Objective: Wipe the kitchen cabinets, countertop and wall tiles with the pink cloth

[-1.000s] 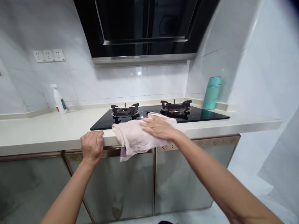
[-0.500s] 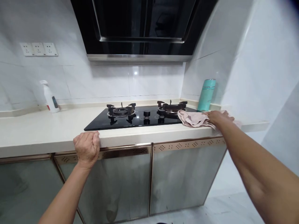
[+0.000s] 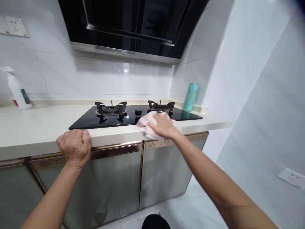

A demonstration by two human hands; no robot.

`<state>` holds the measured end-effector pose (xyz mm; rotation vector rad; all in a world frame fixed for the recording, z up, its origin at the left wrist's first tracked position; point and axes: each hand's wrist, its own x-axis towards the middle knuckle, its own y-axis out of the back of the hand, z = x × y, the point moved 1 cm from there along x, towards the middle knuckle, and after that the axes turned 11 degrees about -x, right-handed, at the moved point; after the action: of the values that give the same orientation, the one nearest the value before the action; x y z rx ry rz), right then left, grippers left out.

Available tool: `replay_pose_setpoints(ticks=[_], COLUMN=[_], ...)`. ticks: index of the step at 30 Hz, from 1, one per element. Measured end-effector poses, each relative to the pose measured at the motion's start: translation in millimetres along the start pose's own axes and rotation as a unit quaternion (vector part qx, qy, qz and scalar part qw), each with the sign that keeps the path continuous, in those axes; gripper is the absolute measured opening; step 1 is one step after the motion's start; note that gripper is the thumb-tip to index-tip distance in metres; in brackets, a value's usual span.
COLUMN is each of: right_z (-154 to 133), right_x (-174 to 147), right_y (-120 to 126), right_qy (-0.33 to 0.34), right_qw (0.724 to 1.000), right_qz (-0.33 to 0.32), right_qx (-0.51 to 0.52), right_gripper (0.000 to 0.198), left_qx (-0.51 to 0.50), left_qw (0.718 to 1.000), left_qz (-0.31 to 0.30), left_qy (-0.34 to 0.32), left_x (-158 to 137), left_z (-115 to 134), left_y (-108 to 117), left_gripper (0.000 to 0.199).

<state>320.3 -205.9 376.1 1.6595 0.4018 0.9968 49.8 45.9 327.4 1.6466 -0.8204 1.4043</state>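
My right hand (image 3: 164, 124) presses a pale pink cloth (image 3: 145, 122) against the front edge of the white countertop (image 3: 43, 127), just before the black glass gas stove (image 3: 83, 119). The cloth drapes partly over that edge and is slightly blurred. Curled into a fist, my left hand (image 3: 75, 144) rests at the counter's front edge, near the stove's left corner; I see nothing in it. The left burner (image 3: 111, 109) and the right burner (image 3: 162, 107) stand on the glass, the right one just behind the cloth.
A white spray bottle (image 3: 19, 90) stands at the far left. At the right wall is a turquoise flask (image 3: 190, 97). The black range hood (image 3: 133, 28) hangs above. Glass-fronted cabinets (image 3: 114, 184) are below the counter. A wall socket (image 3: 292, 178) is at right.
My right hand has swept the cloth leftward along the counter, from right of the stove to its front edge. My left fist stays at the edge. The view has turned to the right.
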Motion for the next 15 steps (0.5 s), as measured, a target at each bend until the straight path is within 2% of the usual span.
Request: replay_pose_setpoints(ticks=[2,4,6,7,9,11,13,15], right_z=[-51.4,-88.7,-104.5,-103.4,-83.6,-42.5,14.9,81.4], right_x=[-2.4,-1.4,1.2,2.4,4.0,4.6,4.4,2.4], right_y=[5.1,8.3,8.4,7.6,5.3,3.1,1.3,-0.4], right_qy=[0.073,0.135,0.17,0.181,0.187,0.157,0.083,-0.001], right_qw=[0.996,0.988,0.982,0.979,0.978,0.983,0.994,0.998], right_qz=[0.012,0.032,0.049,0.056,0.063,0.064,0.06,0.058], right_qx=[0.04,0.062,0.072,0.074,0.073,0.064,0.043,0.011], right_gripper=[0.06,0.054,0.05,0.049,0.048,0.05,0.051,0.052], left_qx=[-0.002,0.0,0.0,-0.002,-0.009,-0.026,-0.06,-0.115], left_qw=[1.0,1.0,0.999,0.999,0.998,0.997,0.994,0.985], left_qz=[0.0,-0.004,-0.021,-0.031,-0.052,-0.069,-0.086,-0.101], left_qy=[-0.012,-0.023,-0.031,-0.034,-0.035,-0.021,0.018,0.085], left_x=[-0.5,-0.5,-0.3,-0.3,-0.7,-1.1,-1.3,-1.3], left_z=[-3.0,-6.4,-9.9,-11.5,-13.7,-13.6,-11.5,-9.2], left_y=[0.1,0.7,2.0,3.1,5.9,9.2,12.1,13.6], left_gripper=[0.03,0.032,0.034,0.035,0.036,0.035,0.033,0.027])
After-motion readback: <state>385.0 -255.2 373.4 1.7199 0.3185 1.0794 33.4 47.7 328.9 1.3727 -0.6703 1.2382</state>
